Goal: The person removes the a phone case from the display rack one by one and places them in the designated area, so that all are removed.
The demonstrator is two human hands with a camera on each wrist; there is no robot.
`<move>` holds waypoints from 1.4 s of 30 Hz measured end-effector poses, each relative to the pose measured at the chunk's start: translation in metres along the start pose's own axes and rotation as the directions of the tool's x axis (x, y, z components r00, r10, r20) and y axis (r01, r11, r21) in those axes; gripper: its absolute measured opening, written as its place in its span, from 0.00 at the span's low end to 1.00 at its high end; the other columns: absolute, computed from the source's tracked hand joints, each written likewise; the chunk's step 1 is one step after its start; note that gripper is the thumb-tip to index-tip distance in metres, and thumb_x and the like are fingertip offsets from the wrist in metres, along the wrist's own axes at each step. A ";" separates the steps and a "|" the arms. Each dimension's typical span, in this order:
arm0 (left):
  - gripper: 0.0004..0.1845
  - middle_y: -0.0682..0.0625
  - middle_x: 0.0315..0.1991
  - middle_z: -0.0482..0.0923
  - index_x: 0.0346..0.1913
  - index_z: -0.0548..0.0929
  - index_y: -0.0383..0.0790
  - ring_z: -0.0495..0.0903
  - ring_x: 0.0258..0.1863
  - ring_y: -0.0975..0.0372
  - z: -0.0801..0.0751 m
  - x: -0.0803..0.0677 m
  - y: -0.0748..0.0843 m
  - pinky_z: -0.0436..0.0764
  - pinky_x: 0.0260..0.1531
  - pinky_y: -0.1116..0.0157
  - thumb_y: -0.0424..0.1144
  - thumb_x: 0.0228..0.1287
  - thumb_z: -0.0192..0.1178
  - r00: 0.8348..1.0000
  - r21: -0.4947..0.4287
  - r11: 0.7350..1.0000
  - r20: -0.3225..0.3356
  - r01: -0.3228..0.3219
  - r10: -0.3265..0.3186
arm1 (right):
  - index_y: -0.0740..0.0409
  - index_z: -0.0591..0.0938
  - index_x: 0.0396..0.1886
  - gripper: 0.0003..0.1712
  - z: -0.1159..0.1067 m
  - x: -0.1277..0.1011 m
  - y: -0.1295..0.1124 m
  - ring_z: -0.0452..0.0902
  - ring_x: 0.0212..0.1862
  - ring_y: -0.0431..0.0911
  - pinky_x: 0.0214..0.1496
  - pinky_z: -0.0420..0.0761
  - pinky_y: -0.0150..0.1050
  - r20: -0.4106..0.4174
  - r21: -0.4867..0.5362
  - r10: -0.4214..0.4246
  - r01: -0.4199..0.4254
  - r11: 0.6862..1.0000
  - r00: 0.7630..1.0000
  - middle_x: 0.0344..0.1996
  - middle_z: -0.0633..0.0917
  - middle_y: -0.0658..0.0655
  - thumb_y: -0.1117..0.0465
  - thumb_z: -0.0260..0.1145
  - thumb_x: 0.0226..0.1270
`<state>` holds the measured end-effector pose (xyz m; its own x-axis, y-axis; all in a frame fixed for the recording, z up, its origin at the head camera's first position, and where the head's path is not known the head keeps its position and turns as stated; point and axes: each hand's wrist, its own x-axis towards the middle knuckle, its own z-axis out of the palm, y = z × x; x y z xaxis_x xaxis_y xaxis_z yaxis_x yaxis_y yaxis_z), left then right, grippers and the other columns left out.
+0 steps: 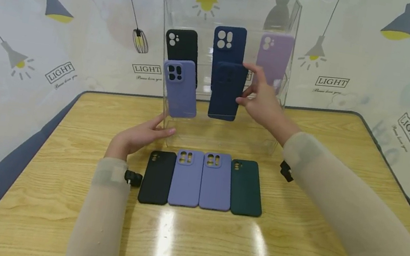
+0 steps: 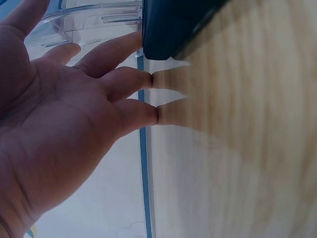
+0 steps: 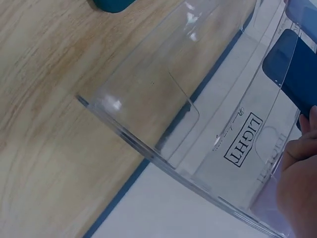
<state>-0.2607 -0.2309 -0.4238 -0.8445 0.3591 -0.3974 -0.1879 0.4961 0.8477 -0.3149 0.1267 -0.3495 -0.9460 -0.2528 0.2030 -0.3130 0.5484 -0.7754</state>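
Observation:
A clear acrylic rack (image 1: 290, 34) stands at the back of the wooden table (image 1: 310, 252). Its upper tier holds a black case (image 1: 183, 44), a blue case (image 1: 229, 40) and a lilac case (image 1: 274, 56). On the lower tier leans a lavender case (image 1: 180, 90). Beside it my right hand (image 1: 245, 85) pinches the right edge of a navy case (image 1: 225, 95) between thumb and fingers; the right wrist view shows that navy case (image 3: 297, 74) behind the rack's clear wall (image 3: 148, 148). My left hand (image 1: 162, 128) lies open, its straight fingers (image 2: 133, 79) against the rack's base.
In front of the rack lie a black case (image 1: 157, 177), two lavender cases (image 1: 186, 179) (image 1: 216, 182) and a dark green case (image 1: 246, 189) in a row. A lamp-print backdrop (image 1: 43, 30) surrounds the table. The black case (image 2: 178, 22) lies close to my left fingertips.

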 end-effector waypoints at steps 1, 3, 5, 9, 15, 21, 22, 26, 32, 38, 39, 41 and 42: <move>0.49 0.46 0.90 0.33 0.85 0.32 0.74 0.39 0.89 0.44 0.000 0.000 -0.001 0.44 0.85 0.36 0.63 0.79 0.57 1.000 -0.002 1.000 0.001 -0.002 0.002 | 0.28 0.55 0.83 0.53 0.000 0.000 0.000 0.84 0.33 0.51 0.31 0.77 0.37 -0.001 0.018 0.000 0.000 1.000 1.000 0.42 0.87 0.61 0.68 0.71 0.73; 0.50 0.47 0.90 0.31 0.85 0.32 0.74 0.38 0.89 0.45 0.000 0.000 -0.003 0.43 0.85 0.37 0.63 0.79 0.57 1.000 -0.005 1.000 0.001 -0.004 0.004 | 0.28 0.56 0.83 0.53 0.001 -0.001 0.000 0.85 0.33 0.51 0.30 0.77 0.36 0.000 0.033 -0.005 0.005 0.999 1.000 0.41 0.87 0.61 0.69 0.72 0.72; 0.50 0.49 0.90 0.29 0.86 0.32 0.74 0.37 0.89 0.45 0.001 0.000 -0.004 0.43 0.85 0.37 0.63 0.79 0.57 1.000 -0.005 1.000 0.001 -0.003 0.003 | 0.27 0.57 0.83 0.53 0.002 -0.002 -0.002 0.86 0.34 0.51 0.31 0.77 0.36 0.003 0.036 -0.014 0.014 0.999 1.000 0.41 0.87 0.61 0.70 0.72 0.72; 0.51 0.47 0.90 0.30 0.86 0.32 0.74 0.38 0.89 0.45 0.001 0.000 -0.004 0.43 0.85 0.37 0.64 0.77 0.58 1.000 0.001 1.000 -0.001 -0.007 0.007 | 0.26 0.57 0.84 0.54 0.002 -0.003 -0.007 0.86 0.33 0.51 0.35 0.78 0.40 -0.026 0.011 -0.042 0.042 0.999 0.999 0.41 0.87 0.60 0.70 0.72 0.71; 0.52 0.49 0.90 0.30 0.86 0.32 0.74 0.38 0.89 0.45 0.000 0.001 -0.002 0.44 0.85 0.37 0.66 0.75 0.59 1.000 0.011 1.000 -0.001 -0.007 0.007 | 0.26 0.60 0.81 0.52 -0.004 -0.010 -0.019 0.79 0.26 0.47 0.28 0.76 0.37 -0.183 0.115 -0.050 0.072 0.991 0.982 0.35 0.88 0.55 0.67 0.74 0.70; 0.50 0.52 0.89 0.27 0.85 0.33 0.75 0.39 0.89 0.45 -0.001 0.000 -0.001 0.45 0.85 0.37 0.64 0.77 0.58 1.000 0.008 1.000 -0.002 -0.020 0.020 | 0.24 0.61 0.79 0.53 -0.006 -0.033 -0.038 0.77 0.21 0.45 0.18 0.70 0.35 -0.216 0.427 0.034 0.063 0.902 0.976 0.29 0.86 0.50 0.70 0.75 0.67; 0.50 0.52 0.89 0.27 0.85 0.33 0.74 0.39 0.89 0.45 -0.002 0.000 -0.001 0.45 0.85 0.37 0.64 0.77 0.58 1.000 0.008 1.000 -0.001 -0.023 0.023 | 0.23 0.61 0.79 0.53 -0.006 -0.038 -0.040 0.76 0.20 0.45 0.18 0.70 0.35 -0.212 0.467 0.049 0.057 0.882 0.976 0.30 0.86 0.51 0.71 0.75 0.67; 0.50 0.51 0.89 0.27 0.85 0.32 0.74 0.40 0.89 0.44 -0.003 -0.001 -0.001 0.45 0.85 0.37 0.64 0.78 0.58 1.000 0.010 1.000 -0.003 -0.016 0.016 | 0.23 0.62 0.78 0.53 -0.005 -0.057 -0.047 0.72 0.17 0.44 0.17 0.67 0.34 -0.217 0.575 0.086 0.056 0.816 0.972 0.30 0.88 0.53 0.72 0.74 0.67; 0.50 0.51 0.90 0.29 0.85 0.32 0.76 0.39 0.89 0.45 -0.004 -0.002 0.001 0.44 0.85 0.36 0.65 0.77 0.58 1.000 0.019 1.000 -0.004 0.000 0.000 | 0.24 0.62 0.78 0.53 -0.010 -0.085 -0.041 0.63 0.14 0.43 0.17 0.61 0.36 -0.149 0.658 0.125 0.004 0.753 0.981 0.28 0.88 0.52 0.75 0.73 0.67; 0.49 0.50 0.90 0.30 0.85 0.34 0.78 0.41 0.89 0.45 -0.002 -0.001 0.004 0.45 0.85 0.37 0.64 0.78 0.58 1.000 0.011 1.000 -0.009 -0.007 0.007 | 0.28 0.58 0.80 0.53 -0.028 -0.116 -0.026 0.61 0.13 0.45 0.16 0.61 0.40 -0.061 0.626 0.175 -0.099 0.773 0.983 0.26 0.88 0.51 0.73 0.72 0.70; 0.49 0.51 0.90 0.30 0.85 0.34 0.78 0.41 0.89 0.45 -0.002 -0.001 0.004 0.45 0.85 0.37 0.64 0.78 0.58 1.000 0.011 1.000 -0.008 -0.010 0.010 | 0.27 0.58 0.80 0.53 -0.032 -0.122 -0.022 0.60 0.13 0.45 0.17 0.61 0.41 -0.048 0.620 0.192 -0.121 0.775 0.980 0.26 0.88 0.51 0.73 0.72 0.70; 0.49 0.52 0.90 0.29 0.85 0.33 0.77 0.42 0.89 0.45 -0.002 -0.001 0.004 0.45 0.85 0.37 0.64 0.77 0.58 1.000 0.016 1.000 -0.001 -0.019 0.019 | 0.27 0.56 0.81 0.54 -0.038 -0.133 -0.015 0.60 0.13 0.46 0.17 0.60 0.42 -0.026 0.602 0.220 -0.161 0.782 0.975 0.26 0.88 0.51 0.73 0.71 0.70; 0.50 0.52 0.90 0.29 0.85 0.33 0.77 0.42 0.89 0.45 -0.002 -0.002 0.003 0.45 0.85 0.36 0.64 0.77 0.58 1.000 0.019 1.000 0.002 -0.021 0.021 | 0.28 0.56 0.82 0.54 -0.040 -0.137 -0.010 0.61 0.13 0.46 0.17 0.61 0.42 -0.014 0.595 0.232 -0.179 0.784 0.973 0.26 0.87 0.51 0.73 0.71 0.71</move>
<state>-0.2606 -0.2316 -0.4195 -0.8472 0.3714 -0.3800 -0.1601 0.5034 0.8491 -0.1850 0.1875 -0.3455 -0.9939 -0.1076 0.0254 -0.0257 0.0009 -0.9997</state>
